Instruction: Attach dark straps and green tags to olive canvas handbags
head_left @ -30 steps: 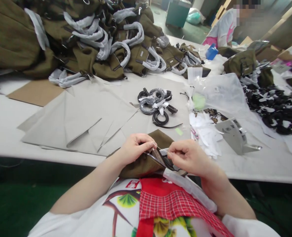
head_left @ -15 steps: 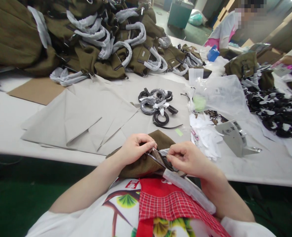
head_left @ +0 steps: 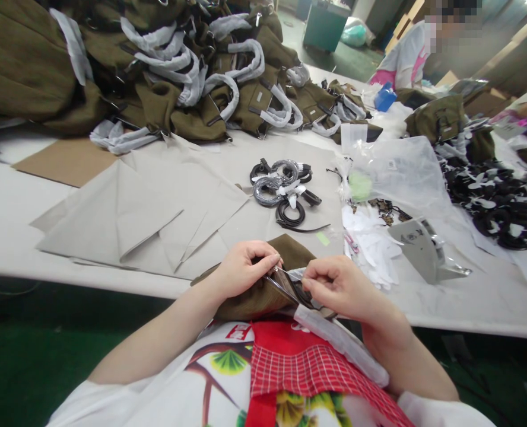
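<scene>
Cluttered white bench (head_left: 9,201), olive bag (head_left: 250,299) at near edge; left hand (head_left: 241,267) pinched shut on zipper (head_left: 283,286), right hand (head_left: 341,284) closed, probably on a small pull; soft, light cloth, best gripped beside the zipper teeth

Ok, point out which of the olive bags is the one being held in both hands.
The olive bag at the near table edge, pinched at its zipper by left hand and right hand; the others lie piled across the table.
</scene>
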